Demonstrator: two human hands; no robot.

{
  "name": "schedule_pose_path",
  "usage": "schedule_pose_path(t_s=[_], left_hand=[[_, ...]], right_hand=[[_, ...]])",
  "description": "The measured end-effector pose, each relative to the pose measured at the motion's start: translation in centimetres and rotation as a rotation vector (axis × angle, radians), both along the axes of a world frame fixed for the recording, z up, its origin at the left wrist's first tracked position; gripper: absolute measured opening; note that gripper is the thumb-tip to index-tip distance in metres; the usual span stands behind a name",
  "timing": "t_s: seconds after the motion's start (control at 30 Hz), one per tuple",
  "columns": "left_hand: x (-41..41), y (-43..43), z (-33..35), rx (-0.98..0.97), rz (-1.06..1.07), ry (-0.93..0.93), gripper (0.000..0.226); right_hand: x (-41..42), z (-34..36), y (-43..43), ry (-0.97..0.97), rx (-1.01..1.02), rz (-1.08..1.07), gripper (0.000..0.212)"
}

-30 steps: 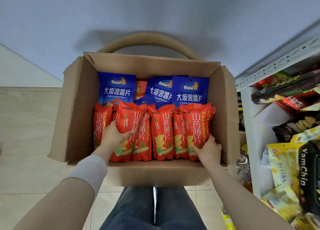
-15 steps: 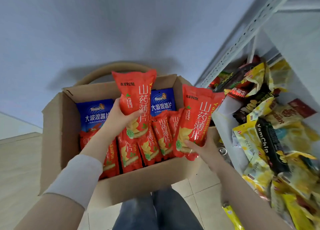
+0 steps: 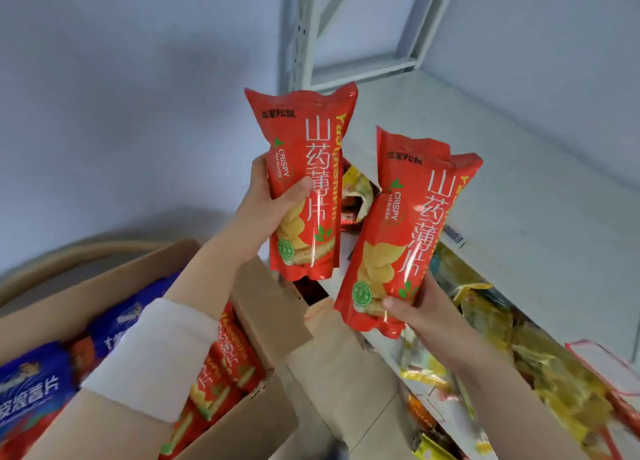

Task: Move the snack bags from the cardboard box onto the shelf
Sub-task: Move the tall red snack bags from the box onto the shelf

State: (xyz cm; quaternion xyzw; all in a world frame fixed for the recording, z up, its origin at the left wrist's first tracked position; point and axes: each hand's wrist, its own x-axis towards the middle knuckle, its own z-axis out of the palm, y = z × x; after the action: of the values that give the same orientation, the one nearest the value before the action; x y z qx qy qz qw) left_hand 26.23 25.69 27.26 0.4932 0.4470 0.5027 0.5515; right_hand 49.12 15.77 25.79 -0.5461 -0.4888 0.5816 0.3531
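- Overhead, the white shelf [image 3: 519,168] is bare at our upper right, and its front lip sits just behind both raised bags; we judge that a bag tip catching that lip could fold it back and tip it off.
- Down at near left, the cardboard box [image 3: 270,307] holds the rest of the snack bags, red ones [image 3: 221,366] and blue ones [image 3: 31,387]; with no hand on it, we think a knock from our forearm could shift it.
- Below the bare shelf, the lower tier is crowded with yellow packets [image 3: 554,373], so a dropped bag would likely land among them and get lost.
- Our left hand [image 3: 266,210] is clenched round the middle of one red bag [image 3: 304,189], thumb across its front.
- Our right hand [image 3: 415,307] pinches the other red bag [image 3: 408,237] only at its bottom end; it leans right, and we reckon that a low grip on glossy film is the likeliest slip.
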Motion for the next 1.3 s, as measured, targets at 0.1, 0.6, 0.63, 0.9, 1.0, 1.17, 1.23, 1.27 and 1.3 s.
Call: schedule_pose_path(t_s=[0.1, 0.6, 0.63, 0.9, 1.0, 1.17, 1.23, 1.27, 1.3], left_hand=[[5.8, 4.0, 1.8, 0.074, -0.071, -0.008, 0.071], [21.5, 23.1, 5.4, 0.240, -0.232, 0.069, 0.077], [22.2, 25.0, 5.3, 0.239, -0.251, 0.077, 0.076], [27.8, 43.4, 3.8, 0.221, -0.375, 0.120, 0.076], [29.7, 49.6, 3.4, 0.230, -0.394, 0.153, 0.073], [33.1, 56.4, 2.7, 0.263, -0.417, 0.149, 0.072], [34.1, 58.3, 2.2, 0.271, -0.427, 0.153, 0.075], [34.5, 59.0, 1.9, 0.275, -0.433, 0.157, 0.074], [34.8, 59.7, 1.7, 0.279, -0.435, 0.162, 0.073]], right_hand=[[5.2, 1.7, 2.3, -0.022, 0.082, -0.061, 0.086], [19.7, 2.8, 19.2, 0.010, 0.298, -0.383, 0.067], [20.4, 2.7, 21.0, 0.008, 0.304, -0.407, 0.067], [25.0, 1.2, 38.2, -0.102, 0.347, -0.645, 0.063], [26.4, 0.8, 43.8, -0.149, 0.376, -0.688, 0.061], [28.3, -0.6, 50.0, -0.204, 0.411, -0.752, 0.057], [28.9, -1.0, 51.8, -0.216, 0.420, -0.774, 0.063], [29.2, -1.2, 52.6, -0.219, 0.425, -0.782, 0.064], [29.4, -1.4, 53.3, -0.226, 0.429, -0.789, 0.064]])
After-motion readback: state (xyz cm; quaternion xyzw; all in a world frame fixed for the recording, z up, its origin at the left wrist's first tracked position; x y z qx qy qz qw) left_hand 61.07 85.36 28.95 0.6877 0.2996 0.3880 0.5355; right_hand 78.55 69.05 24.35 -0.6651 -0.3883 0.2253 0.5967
